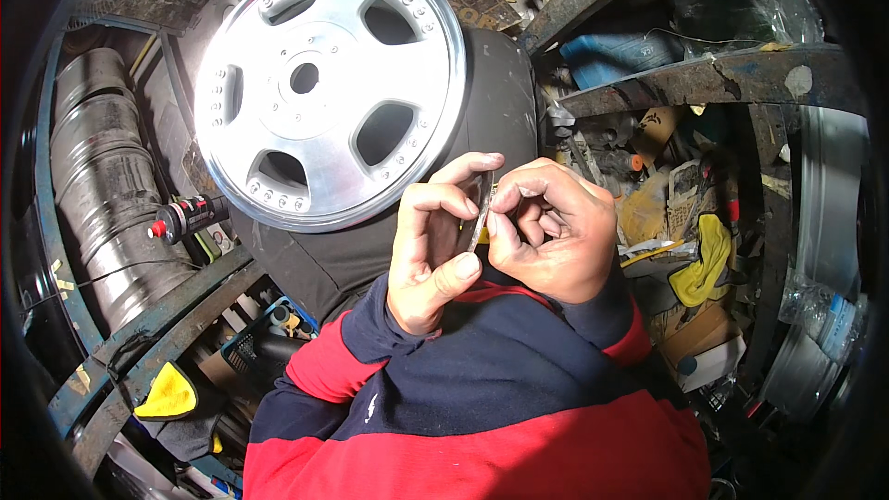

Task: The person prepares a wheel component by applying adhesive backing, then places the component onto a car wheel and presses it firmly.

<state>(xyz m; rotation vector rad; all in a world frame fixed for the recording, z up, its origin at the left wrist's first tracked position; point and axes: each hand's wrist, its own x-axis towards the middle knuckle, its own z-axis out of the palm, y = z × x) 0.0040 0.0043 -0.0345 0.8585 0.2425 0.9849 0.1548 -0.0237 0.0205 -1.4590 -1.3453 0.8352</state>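
Close to my chest, my left hand (433, 245) is closed on a thin flat piece (481, 211), its thumb below and fingertips above. The piece is dark with a pale shiny edge and is seen nearly edge-on, so its kind cannot be told. From the other side my right hand (557, 230) meets it, thumb and index finger pinched at its edge and the other fingers curled. Beyond my hands a silver five-spoke wheel rim (338, 97) rests across my dark trouser legs, its face up. It has round studs near the outer edge and a hole in the centre.
A black bottle with a red cap (185, 218) lies left of the rim. Stacked metal drums or rims (106, 176) stand inside a rusty frame (162, 315) at far left. Yellow-and-grey gloves (702, 264) hang at right among clutter, below a rusty beam (704, 83).
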